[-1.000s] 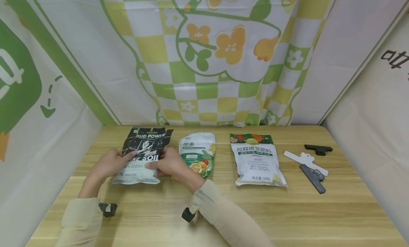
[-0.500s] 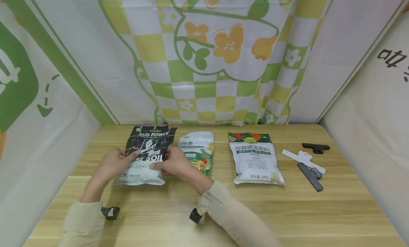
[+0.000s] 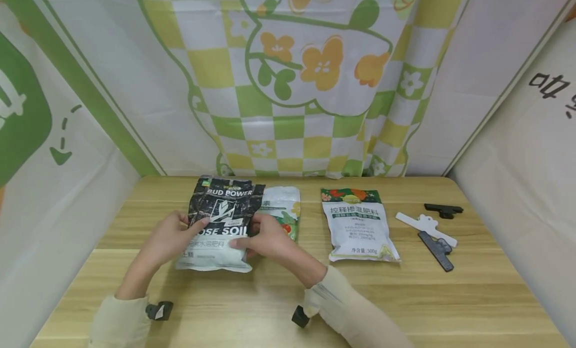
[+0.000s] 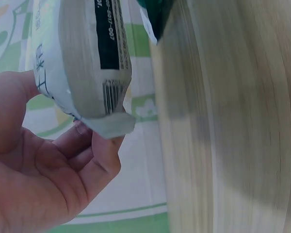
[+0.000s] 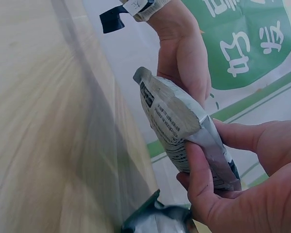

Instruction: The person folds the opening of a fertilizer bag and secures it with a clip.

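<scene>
A black and pale bag lettered "BUD POWER" (image 3: 222, 243) is held up between both hands, lifted off the table. My left hand (image 3: 166, 240) grips its left side, thumb on the front and fingers behind. On the opposite side my right hand (image 3: 270, 243) pinches the edge, thumb in front. The left wrist view shows the bag's lower end (image 4: 89, 58) with a barcode, and the left fingers curled behind it. In the right wrist view the thumb and fingers of the right hand (image 5: 247, 170) clasp the bag's side (image 5: 179, 121).
Partly behind the held bag lies a smaller white and green pouch (image 3: 288, 208). A white fertilizer bag marked 500g (image 3: 360, 230) lies right of it. At the right are a black clip (image 3: 443, 209), a white clip (image 3: 425, 226) and a dark grey clip (image 3: 436, 250) on the wooden table (image 3: 252, 308).
Both hands have carried the black and pale bag to the right and slightly nearer, so it now covers more of the green pouch. The other bag and the clips stay put.
</scene>
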Available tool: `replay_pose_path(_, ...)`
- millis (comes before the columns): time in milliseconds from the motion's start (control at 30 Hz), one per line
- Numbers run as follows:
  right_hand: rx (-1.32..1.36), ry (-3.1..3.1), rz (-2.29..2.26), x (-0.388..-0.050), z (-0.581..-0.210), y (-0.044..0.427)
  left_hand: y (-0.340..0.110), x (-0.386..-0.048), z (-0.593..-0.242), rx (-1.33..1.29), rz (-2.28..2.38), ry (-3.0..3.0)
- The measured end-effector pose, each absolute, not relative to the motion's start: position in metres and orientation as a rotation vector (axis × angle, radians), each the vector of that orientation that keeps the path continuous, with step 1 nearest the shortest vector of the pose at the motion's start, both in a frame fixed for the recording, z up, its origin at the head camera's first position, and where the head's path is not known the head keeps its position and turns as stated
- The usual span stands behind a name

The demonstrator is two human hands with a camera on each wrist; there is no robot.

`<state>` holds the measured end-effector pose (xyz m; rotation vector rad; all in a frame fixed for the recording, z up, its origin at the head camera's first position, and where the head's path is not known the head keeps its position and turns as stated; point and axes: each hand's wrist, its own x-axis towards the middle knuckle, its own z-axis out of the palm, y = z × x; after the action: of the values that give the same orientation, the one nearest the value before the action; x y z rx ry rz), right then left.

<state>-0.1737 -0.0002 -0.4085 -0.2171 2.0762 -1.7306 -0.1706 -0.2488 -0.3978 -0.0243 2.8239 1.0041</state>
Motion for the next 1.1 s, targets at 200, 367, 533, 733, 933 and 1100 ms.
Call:
replay_pose_path(200,-0.241,2.060,-1.775,-0.160,-0.411,0.023,-0.235,-0.163,-0.395,0.045,1.104,2.725)
replay_pose_path(367,-0.281,2.023,-1.799,-0.151,-0.412,0.048,-0.219,-0.155,-0.394,0.063,1.182,2.666)
replay_pose_path(533,-0.310,2.080,-1.760,-0.143,-0.414,0.071,-0.203,-0.145,-0.395,0.061,1.242,2.631)
replay_pose_path(733,-0.363,2.299,-1.672,-0.133,-0.416,0.091,-0.189,-0.137,-0.399,0.053,1.355,2.561)
replay_pose_path(933,-0.441,2.451,-1.627,-0.121,-0.422,0.118,-0.174,-0.132,-0.402,0.100,1.396,2.517)
replay_pose_path(1100,-0.446,2.436,-1.641,-0.111,-0.427,0.147,-0.155,-0.129,-0.406,0.251,1.454,2.445)
